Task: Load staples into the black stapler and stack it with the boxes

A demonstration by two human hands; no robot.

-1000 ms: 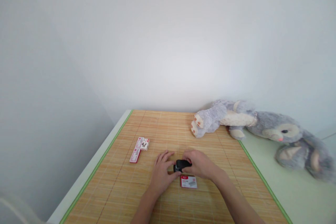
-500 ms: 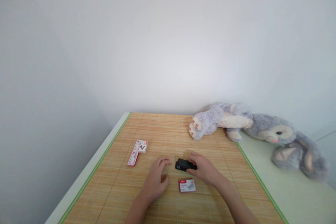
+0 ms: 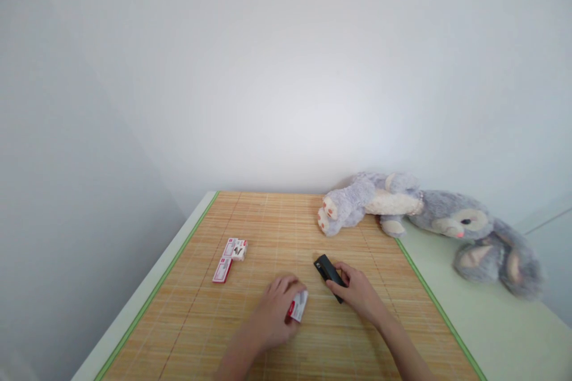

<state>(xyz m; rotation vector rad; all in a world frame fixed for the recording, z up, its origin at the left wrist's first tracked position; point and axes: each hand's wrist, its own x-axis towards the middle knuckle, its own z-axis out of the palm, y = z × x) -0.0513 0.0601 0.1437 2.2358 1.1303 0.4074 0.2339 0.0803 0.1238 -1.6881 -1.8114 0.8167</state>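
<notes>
My left hand [image 3: 279, 309] is closed around a small red-and-white staple box [image 3: 298, 306], thumb below and fingers over its far end. The box is tilted, and its left part is hidden by the hand. To the right, my right hand [image 3: 353, 289] grips a black stapler [image 3: 329, 274] between thumb and fingers. The stapler lies at a slant, its far end pointing up and left. A short gap of mat separates the two items.
Several small red-and-white boxes [image 3: 227, 259] lie together on the left of the bamboo mat [image 3: 268, 223]. A grey plush rabbit [image 3: 395, 202] stretches along the back right, over the mat's green edge onto the pale table [image 3: 487, 321]. A white wall stands behind.
My left hand has moved right and taken hold of the staple box, turning and shifting it left. My right hand has turned the stapler from nearly level to a slant.
</notes>
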